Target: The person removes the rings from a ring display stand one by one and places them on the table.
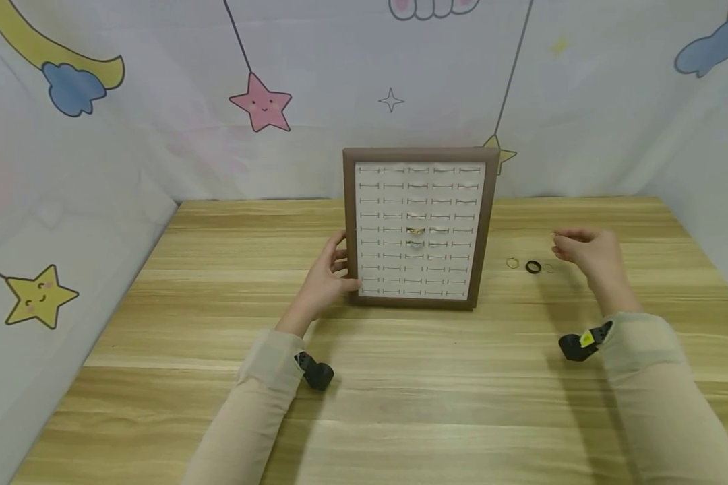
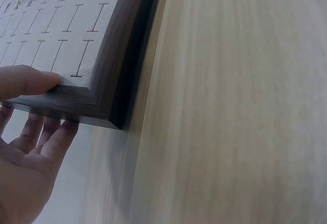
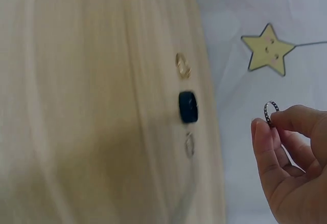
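Note:
A brown-framed ring display board (image 1: 421,229) with rows of slits in its pale padding stands upright on the table. My left hand (image 1: 326,279) grips its left edge, thumb on the front of the frame and fingers behind. Two rings sit in the middle column: a gold ring (image 1: 415,231) and, just below, a silvery ring (image 1: 415,244). My right hand (image 3: 296,157) pinches a thin ring with a beaded-looking band (image 3: 267,113) between thumb and fingertips, raised above the table to the right of the board.
On the wooden table (image 1: 364,397), right of the board, lie a gold ring (image 1: 512,263), a wide black ring (image 1: 533,267) and a thin silvery ring (image 1: 548,268). A white cloth (image 1: 315,60) printed with stars hangs behind the table.

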